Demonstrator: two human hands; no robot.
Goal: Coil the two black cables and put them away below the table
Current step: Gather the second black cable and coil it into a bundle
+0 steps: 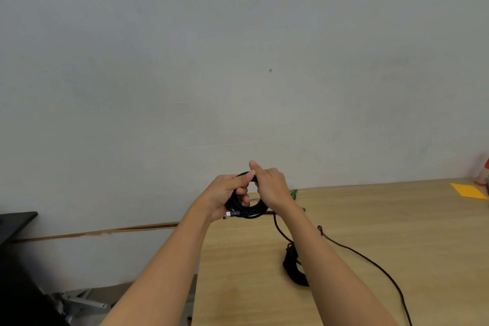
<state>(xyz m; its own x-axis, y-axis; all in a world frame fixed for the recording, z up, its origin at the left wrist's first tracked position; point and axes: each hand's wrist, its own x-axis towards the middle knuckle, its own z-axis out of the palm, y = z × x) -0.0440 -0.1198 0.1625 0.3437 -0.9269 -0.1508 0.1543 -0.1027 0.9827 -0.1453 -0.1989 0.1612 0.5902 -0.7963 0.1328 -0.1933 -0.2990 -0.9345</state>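
Both hands, left hand (227,193) & right hand (272,188), squeeze the coiled cable (244,210) up in the air; 2nd cable (293,264) lies loose on worktop (397,233), below right arm.

Bare arms, bare hands

Both forearms are uncovered right up to the bottom edge of view, no sleeve showing; the left hand (225,194) and right hand (272,188) are gloveless, with short nails on the fingers (251,165).
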